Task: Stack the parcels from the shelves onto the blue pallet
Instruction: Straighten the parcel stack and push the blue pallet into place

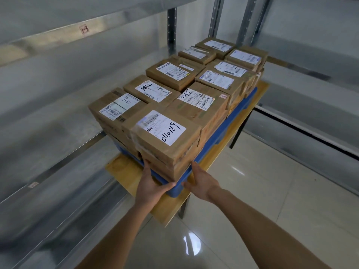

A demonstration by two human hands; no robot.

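Observation:
Several brown cardboard parcels with white labels lie stacked on the blue pallet (231, 127), which rests on a wooden table (126, 167). The nearest stack is topped by a parcel marked 040189 (167, 140). My left hand (150, 183) presses flat against the left side of that stack's lower parcels, thumb reaching toward the near corner. My right hand (202, 181) presses flat against the stack's right side by the pallet's near corner. Neither hand curls round a parcel.
Grey metal shelves (58, 94) run along the left, and more shelving (310, 94) stands on the right and behind the table. Shiny pale floor tiles (262, 191) spread to the right of the table. A shelf label (84, 29) sits at upper left.

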